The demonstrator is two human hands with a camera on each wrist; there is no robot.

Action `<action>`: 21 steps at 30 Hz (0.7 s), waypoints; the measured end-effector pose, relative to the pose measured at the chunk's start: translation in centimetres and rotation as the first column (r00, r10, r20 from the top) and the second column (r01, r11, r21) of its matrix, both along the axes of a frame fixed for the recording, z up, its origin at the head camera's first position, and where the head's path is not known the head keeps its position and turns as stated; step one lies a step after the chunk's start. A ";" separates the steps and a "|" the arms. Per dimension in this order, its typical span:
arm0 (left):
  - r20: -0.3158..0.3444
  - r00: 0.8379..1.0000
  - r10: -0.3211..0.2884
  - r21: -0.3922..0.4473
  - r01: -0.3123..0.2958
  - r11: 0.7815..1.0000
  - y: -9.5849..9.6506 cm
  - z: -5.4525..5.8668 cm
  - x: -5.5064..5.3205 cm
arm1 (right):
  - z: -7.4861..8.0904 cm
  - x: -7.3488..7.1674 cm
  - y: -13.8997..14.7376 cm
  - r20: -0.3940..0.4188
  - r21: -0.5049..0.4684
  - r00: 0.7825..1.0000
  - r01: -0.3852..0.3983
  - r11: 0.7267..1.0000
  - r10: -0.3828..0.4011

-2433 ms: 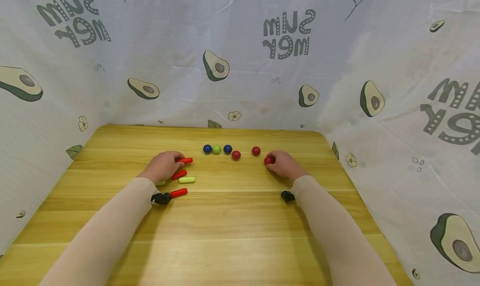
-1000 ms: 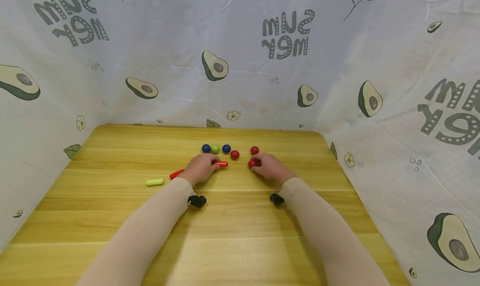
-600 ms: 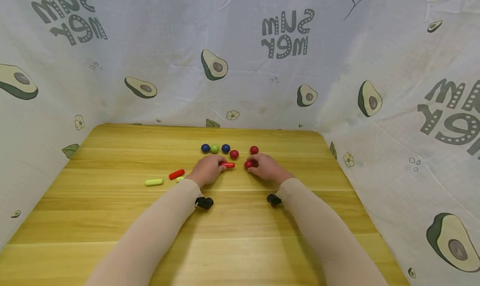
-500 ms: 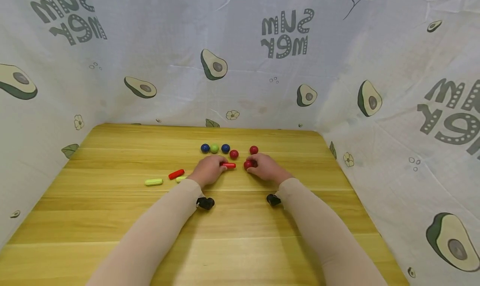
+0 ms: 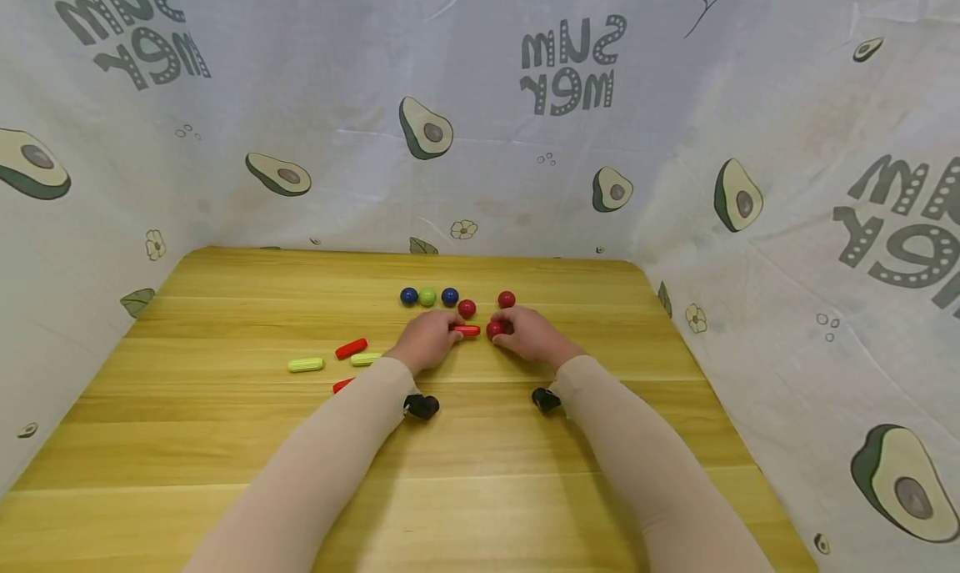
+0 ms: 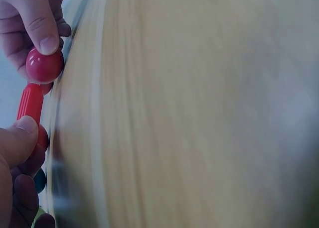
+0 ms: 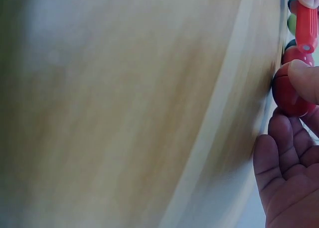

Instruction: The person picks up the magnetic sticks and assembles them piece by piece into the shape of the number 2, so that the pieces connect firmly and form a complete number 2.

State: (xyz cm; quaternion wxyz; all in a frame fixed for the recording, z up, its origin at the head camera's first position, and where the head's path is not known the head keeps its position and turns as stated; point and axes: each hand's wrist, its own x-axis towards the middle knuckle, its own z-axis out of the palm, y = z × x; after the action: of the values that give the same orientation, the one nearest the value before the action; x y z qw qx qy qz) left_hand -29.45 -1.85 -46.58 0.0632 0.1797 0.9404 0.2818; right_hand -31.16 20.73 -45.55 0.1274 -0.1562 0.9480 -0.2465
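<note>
Between left thumb and fingers, my left hand point(image 5: 426, 339) pinches a short ridged red plastic stick point(image 5: 468, 331) that points right. Facing it, my right hand point(image 5: 531, 335) holds a glossy red ball point(image 5: 493, 330) by thumb and fingertips. In the left wrist view the tip of the red stick point(image 6: 31, 101) comes right up to the red ball point(image 6: 45, 66). A small grey round spot shows in the end of the red stick point(image 7: 306, 26) in the right wrist view. Just behind the hands lie two more red balls, one left point(image 5: 467, 309) and one right point(image 5: 506, 299).
A blue ball point(image 5: 408, 296), a green ball point(image 5: 427, 296) and another blue ball point(image 5: 450, 296) sit in a row farther back. Left of my left arm lie red sticks point(image 5: 351, 349) and yellow-green sticks point(image 5: 306, 364). A printed cloth point(image 5: 337, 198) hangs around the wooden table point(image 5: 480, 439).
My left hand has picked up the red stick from the left group and carried it right. My right hand has brought the red ball left, and the two now nearly meet.
</note>
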 end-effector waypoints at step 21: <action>0.010 1.000 0.013 0.002 -0.013 1.000 1.1 -1.0 -0.5 | 0.0 -0.1 -0.4 0.034 -0.029 0.999 0.041 0.999 -0.040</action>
State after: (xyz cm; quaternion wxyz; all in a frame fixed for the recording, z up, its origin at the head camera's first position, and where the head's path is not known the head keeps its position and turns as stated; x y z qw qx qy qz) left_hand -29.96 -0.74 -47.60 0.0657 0.1724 0.9410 0.2839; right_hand -31.26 20.37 -45.59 0.1361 -0.1349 0.9448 -0.2659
